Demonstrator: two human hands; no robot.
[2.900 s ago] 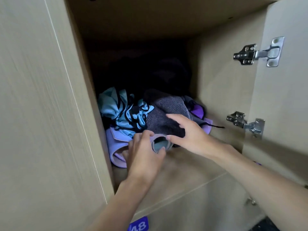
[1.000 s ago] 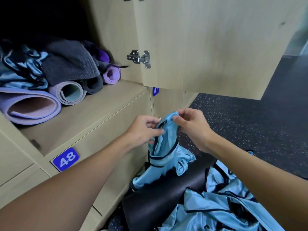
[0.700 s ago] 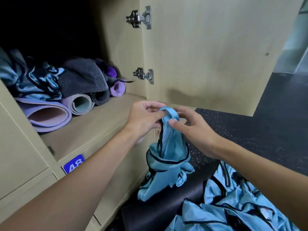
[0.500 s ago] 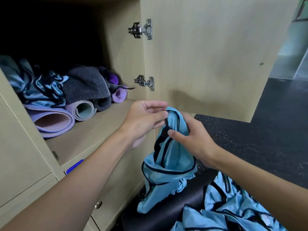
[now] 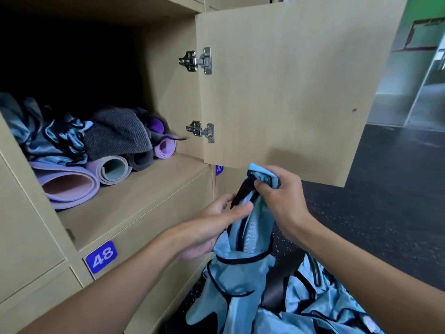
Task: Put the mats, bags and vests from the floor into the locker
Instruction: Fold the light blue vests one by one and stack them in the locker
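The right hand (image 5: pixel 281 201) bunches the top of a blue vest (image 5: pixel 240 268) in curled fingers; the left hand (image 5: pixel 216 225) pinches the fabric just below. The vest hangs in front of the open locker (image 5: pixel 149 189), under its door (image 5: pixel 289 92), with its hem trailing toward a floor heap (image 5: pixel 332 297) of more vests. The loose hem could snag there or on the shelf lip. Rolled mats (image 5: pixel 69 186) crowd the shelf, so a loosely stuffed vest might slide out.

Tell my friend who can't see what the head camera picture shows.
The left hand and the right hand hold up a light blue vest in front of an open locker. Inside, rolled mats lie on its shelf, and more blue vests lie on the floor below.
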